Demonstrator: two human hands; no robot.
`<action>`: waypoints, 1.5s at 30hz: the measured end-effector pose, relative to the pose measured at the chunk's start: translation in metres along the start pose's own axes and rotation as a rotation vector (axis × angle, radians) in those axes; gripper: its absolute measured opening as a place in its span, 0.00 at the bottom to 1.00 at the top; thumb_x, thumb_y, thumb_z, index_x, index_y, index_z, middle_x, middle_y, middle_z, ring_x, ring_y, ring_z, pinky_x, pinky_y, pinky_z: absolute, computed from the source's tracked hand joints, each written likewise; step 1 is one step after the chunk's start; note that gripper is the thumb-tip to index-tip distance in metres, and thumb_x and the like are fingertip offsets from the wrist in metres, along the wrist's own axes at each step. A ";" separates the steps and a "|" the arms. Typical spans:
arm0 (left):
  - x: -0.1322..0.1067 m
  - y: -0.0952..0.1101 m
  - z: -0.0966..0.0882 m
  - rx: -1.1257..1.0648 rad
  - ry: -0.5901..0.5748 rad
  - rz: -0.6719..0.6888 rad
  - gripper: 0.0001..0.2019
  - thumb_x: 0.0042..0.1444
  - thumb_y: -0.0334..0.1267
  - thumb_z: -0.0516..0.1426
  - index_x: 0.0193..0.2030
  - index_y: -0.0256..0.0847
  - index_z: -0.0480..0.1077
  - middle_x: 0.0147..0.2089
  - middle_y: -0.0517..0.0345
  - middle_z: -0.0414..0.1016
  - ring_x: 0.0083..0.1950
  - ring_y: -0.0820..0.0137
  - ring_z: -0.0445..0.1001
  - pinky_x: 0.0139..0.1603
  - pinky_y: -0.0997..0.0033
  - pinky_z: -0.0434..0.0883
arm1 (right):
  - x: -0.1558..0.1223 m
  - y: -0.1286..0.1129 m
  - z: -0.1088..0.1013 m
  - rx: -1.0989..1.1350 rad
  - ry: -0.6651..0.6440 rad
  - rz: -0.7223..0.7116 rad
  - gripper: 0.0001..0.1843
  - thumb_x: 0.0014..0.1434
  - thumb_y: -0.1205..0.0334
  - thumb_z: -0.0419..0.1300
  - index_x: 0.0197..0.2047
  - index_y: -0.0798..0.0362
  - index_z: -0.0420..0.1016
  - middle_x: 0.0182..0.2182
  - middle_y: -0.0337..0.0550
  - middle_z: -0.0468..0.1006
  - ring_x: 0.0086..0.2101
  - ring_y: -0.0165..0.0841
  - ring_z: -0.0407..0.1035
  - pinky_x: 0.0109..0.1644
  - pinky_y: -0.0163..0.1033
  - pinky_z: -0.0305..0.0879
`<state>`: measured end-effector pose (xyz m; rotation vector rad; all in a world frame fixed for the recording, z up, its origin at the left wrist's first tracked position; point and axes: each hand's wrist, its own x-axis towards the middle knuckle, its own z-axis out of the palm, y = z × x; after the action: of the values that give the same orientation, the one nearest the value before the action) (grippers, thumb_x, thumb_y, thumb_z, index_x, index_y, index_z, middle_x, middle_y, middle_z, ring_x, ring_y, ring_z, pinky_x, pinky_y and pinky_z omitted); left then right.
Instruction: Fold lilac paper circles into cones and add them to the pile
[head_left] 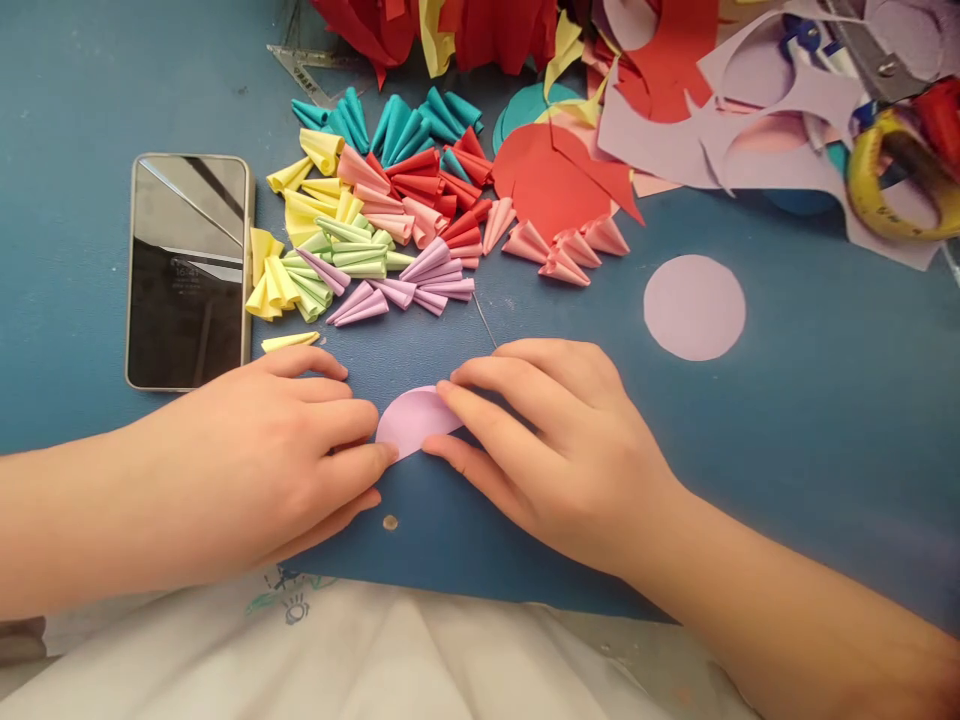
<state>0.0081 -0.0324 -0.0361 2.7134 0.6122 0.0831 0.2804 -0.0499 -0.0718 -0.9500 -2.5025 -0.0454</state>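
Note:
A lilac paper piece [412, 418], curved along its lower edge like a half circle, lies on the blue table between my hands. My left hand [292, 450] presses its left end with the fingertips. On its right end, my right hand [555, 440] pinches the paper between thumb and fingers. Just beyond my hands lie lilac paper cones [435, 275], with green cones [352, 250] and yellow cones [322, 205] beside them. A single yellow cone [291, 341] rests close to my left hand. To the right of my right hand is a flat lilac paper circle [694, 307].
A phone [187, 270] lies at the left. Red cones [420, 180], teal cones [397, 125] and pink cones [574, 250] are heaped at the back. A red paper circle [551, 180], lilac offcuts [660, 130] and yellow-handled scissors [862, 180] lie at the back right.

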 end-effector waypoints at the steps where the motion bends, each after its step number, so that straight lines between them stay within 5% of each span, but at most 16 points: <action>1: 0.001 -0.001 -0.002 -0.022 -0.008 -0.006 0.18 0.80 0.38 0.49 0.48 0.41 0.81 0.38 0.58 0.77 0.39 0.64 0.72 0.65 0.53 0.66 | 0.000 0.000 -0.001 0.026 0.016 -0.011 0.06 0.70 0.64 0.69 0.46 0.58 0.83 0.43 0.51 0.88 0.44 0.45 0.78 0.45 0.49 0.73; 3: 0.002 -0.002 -0.005 -0.054 -0.020 -0.019 0.15 0.79 0.36 0.51 0.44 0.41 0.78 0.41 0.56 0.77 0.42 0.63 0.73 0.60 0.55 0.68 | -0.001 0.002 -0.004 0.078 0.045 -0.026 0.02 0.68 0.70 0.68 0.41 0.56 0.82 0.42 0.49 0.88 0.42 0.42 0.77 0.43 0.48 0.72; 6: 0.002 -0.003 -0.008 -0.081 0.022 -0.046 0.09 0.78 0.38 0.54 0.46 0.39 0.73 0.47 0.52 0.77 0.45 0.62 0.75 0.51 0.59 0.71 | -0.001 0.004 -0.007 0.138 0.061 -0.082 0.11 0.68 0.75 0.63 0.35 0.54 0.80 0.38 0.47 0.86 0.38 0.39 0.75 0.39 0.46 0.71; 10: 0.001 -0.003 -0.006 -0.074 0.115 -0.071 0.07 0.75 0.39 0.57 0.55 0.41 0.69 0.55 0.47 0.73 0.48 0.62 0.75 0.46 0.63 0.74 | -0.002 0.004 -0.012 0.174 0.062 -0.150 0.16 0.73 0.74 0.55 0.37 0.54 0.81 0.39 0.50 0.84 0.38 0.39 0.76 0.37 0.46 0.74; 15: 0.000 -0.003 -0.002 0.052 0.190 -0.099 0.07 0.72 0.28 0.55 0.47 0.43 0.72 0.54 0.49 0.70 0.48 0.63 0.71 0.48 0.63 0.75 | -0.003 0.007 -0.012 0.304 0.032 -0.183 0.12 0.72 0.75 0.58 0.41 0.56 0.83 0.46 0.57 0.84 0.50 0.45 0.79 0.52 0.48 0.83; 24: 0.000 -0.009 -0.002 0.056 0.192 -0.147 0.13 0.73 0.29 0.54 0.60 0.41 0.74 0.63 0.44 0.71 0.55 0.58 0.76 0.55 0.56 0.78 | 0.000 0.016 0.006 0.368 -0.017 -0.154 0.08 0.69 0.75 0.63 0.41 0.54 0.80 0.48 0.50 0.87 0.51 0.38 0.83 0.71 0.58 0.78; 30: 0.001 -0.011 0.001 0.103 0.167 -0.107 0.12 0.73 0.29 0.53 0.54 0.41 0.77 0.61 0.44 0.75 0.56 0.57 0.77 0.58 0.55 0.79 | 0.001 0.015 0.004 0.306 -0.019 -0.201 0.05 0.69 0.70 0.67 0.38 0.58 0.82 0.48 0.55 0.89 0.52 0.44 0.84 0.69 0.60 0.79; 37: 0.000 -0.006 0.000 -0.054 0.268 -0.311 0.15 0.76 0.29 0.52 0.56 0.43 0.78 0.63 0.50 0.71 0.51 0.66 0.76 0.50 0.68 0.77 | 0.001 0.008 0.000 0.186 -0.043 -0.229 0.05 0.68 0.70 0.70 0.37 0.55 0.83 0.45 0.49 0.89 0.47 0.42 0.81 0.56 0.53 0.82; 41: 0.003 -0.010 0.001 -0.202 0.206 -0.238 0.16 0.75 0.29 0.51 0.59 0.45 0.78 0.54 0.51 0.79 0.47 0.68 0.80 0.44 0.72 0.78 | 0.001 0.005 0.000 0.191 -0.054 -0.228 0.05 0.71 0.67 0.68 0.41 0.57 0.83 0.41 0.50 0.87 0.46 0.42 0.80 0.48 0.50 0.79; 45: 0.006 -0.011 -0.001 -0.261 0.198 -0.173 0.17 0.72 0.27 0.53 0.57 0.42 0.80 0.57 0.52 0.85 0.53 0.67 0.85 0.52 0.72 0.80 | 0.001 0.006 0.000 0.220 0.001 -0.180 0.07 0.72 0.63 0.67 0.39 0.55 0.82 0.44 0.52 0.86 0.46 0.43 0.79 0.49 0.49 0.80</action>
<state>0.0091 -0.0200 -0.0392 2.4073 0.8281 0.3642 0.2836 -0.0452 -0.0720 -0.6353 -2.5218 0.1694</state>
